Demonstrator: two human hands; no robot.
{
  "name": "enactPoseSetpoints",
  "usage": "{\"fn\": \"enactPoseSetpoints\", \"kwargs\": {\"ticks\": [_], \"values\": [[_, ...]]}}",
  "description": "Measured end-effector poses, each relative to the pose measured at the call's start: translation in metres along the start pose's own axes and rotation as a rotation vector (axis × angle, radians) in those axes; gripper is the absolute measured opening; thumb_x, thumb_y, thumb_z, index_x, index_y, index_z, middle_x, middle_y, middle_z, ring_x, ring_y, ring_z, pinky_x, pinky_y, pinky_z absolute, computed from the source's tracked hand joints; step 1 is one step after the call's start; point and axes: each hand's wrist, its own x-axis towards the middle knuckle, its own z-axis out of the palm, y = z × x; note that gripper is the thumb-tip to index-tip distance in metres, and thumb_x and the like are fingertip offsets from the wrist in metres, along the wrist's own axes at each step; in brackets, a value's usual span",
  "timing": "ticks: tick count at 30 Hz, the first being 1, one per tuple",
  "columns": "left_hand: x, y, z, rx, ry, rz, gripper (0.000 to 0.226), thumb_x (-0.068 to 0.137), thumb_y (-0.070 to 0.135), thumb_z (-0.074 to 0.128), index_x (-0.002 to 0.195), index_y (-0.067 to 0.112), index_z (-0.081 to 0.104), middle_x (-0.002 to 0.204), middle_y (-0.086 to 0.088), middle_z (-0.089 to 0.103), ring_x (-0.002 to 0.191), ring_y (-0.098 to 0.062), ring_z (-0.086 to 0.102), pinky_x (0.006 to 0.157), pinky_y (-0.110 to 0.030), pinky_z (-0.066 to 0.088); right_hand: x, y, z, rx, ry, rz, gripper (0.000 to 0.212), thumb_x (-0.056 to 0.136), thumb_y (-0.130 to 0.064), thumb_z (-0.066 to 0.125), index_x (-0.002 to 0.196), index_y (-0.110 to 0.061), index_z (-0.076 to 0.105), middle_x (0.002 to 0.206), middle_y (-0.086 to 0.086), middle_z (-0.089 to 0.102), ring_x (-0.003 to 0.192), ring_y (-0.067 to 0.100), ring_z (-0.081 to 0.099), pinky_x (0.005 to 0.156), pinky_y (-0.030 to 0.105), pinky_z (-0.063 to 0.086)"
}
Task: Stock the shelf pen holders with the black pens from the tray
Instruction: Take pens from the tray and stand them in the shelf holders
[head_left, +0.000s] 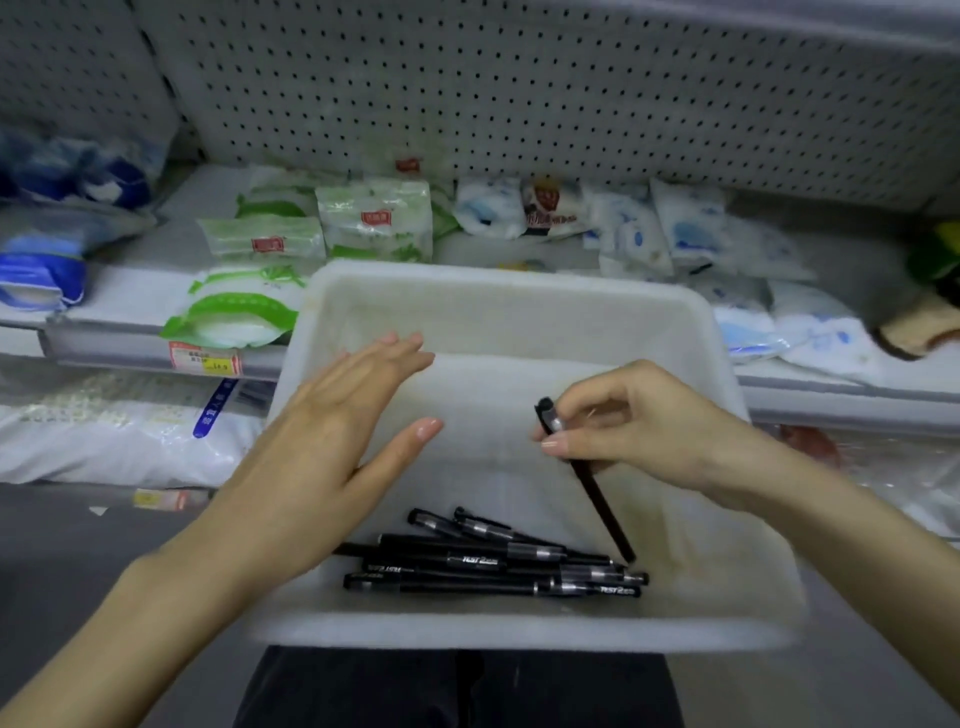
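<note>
A single slim black plastic pen (597, 493) was pinched near its capped upper end by the curled fingers (561, 442) of the right hand (639, 426). It was held tilted, its lower tip at a loose pile of matching black pens (493, 564); whether they touched could not be told. The pile was lying at the near end of a white rectangular plastic tray (498, 283). The left hand (332, 431) was held flat over the tray, fingers straight, nothing grasped. Green-and-white packets (374, 218) were laid on the grey shop shelf (135, 301) behind.

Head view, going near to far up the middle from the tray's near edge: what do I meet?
First the pile of black pens → right hand pinching one pen → tray far rim → green packets → pegboard.
</note>
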Motion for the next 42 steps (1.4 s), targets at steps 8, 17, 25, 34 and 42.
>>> {"fn": "enactPoseSetpoints", "kwargs": {"ticks": [8, 17, 25, 34, 42], "values": [[0.077, 0.059, -0.065, 0.098, 0.241, 0.314, 0.053, 0.097, 0.057, 0.029, 0.140, 0.030, 0.041, 0.151, 0.015, 0.034, 0.141, 0.007, 0.017, 0.114, -0.015, 0.010, -0.038, -0.099, -0.072, 0.015, 0.190, -0.344, 0.038, 0.078, -0.007, 0.067, 0.114, -0.014, 0.058, 0.073, 0.015, 0.064, 0.080, 0.024, 0.072, 0.072, 0.031, 0.059], [0.166, 0.106, -0.120, 0.264, 0.418, 0.495, 0.054, 0.098, 0.053, 0.030, 0.144, 0.025, 0.037, 0.144, 0.017, 0.030, 0.132, 0.018, 0.005, 0.109, -0.006, 0.001, -0.056, -0.197, -0.152, 0.075, 0.558, -0.804, 0.023, 0.092, 0.001, 0.050, 0.110, -0.013, 0.049, 0.088, 0.008, 0.073, 0.089, 0.023, 0.071, 0.077, 0.029, 0.058], [0.197, 0.100, -0.110, 0.372, 0.432, 0.421, 0.057, 0.099, 0.051, 0.029, 0.145, 0.019, 0.036, 0.151, 0.005, 0.033, 0.140, -0.003, 0.021, 0.115, -0.027, 0.008, -0.023, -0.241, -0.199, -0.045, 0.857, -0.953, 0.023, 0.098, 0.001, 0.044, 0.108, -0.019, 0.042, 0.099, 0.011, 0.066, 0.092, 0.016, 0.070, 0.083, 0.033, 0.057], [0.214, 0.098, -0.109, 0.385, 0.445, 0.423, 0.056, 0.100, 0.052, 0.026, 0.144, 0.020, 0.037, 0.151, 0.005, 0.036, 0.141, -0.004, 0.021, 0.114, -0.031, 0.009, 0.004, -0.239, -0.204, -0.190, 0.840, -0.877, 0.022, 0.099, -0.001, 0.042, 0.113, -0.018, 0.042, 0.100, 0.006, 0.065, 0.090, 0.008, 0.069, 0.079, 0.022, 0.055], [0.219, 0.094, -0.108, 0.388, 0.448, 0.430, 0.054, 0.100, 0.051, 0.029, 0.142, 0.019, 0.040, 0.149, 0.005, 0.039, 0.139, -0.003, 0.023, 0.114, -0.029, 0.010, 0.021, -0.236, -0.202, -0.444, 0.888, -0.767, 0.023, 0.095, -0.008, 0.054, 0.113, -0.022, 0.050, 0.103, -0.003, 0.062, 0.093, 0.007, 0.062, 0.089, 0.029, 0.051]]}}
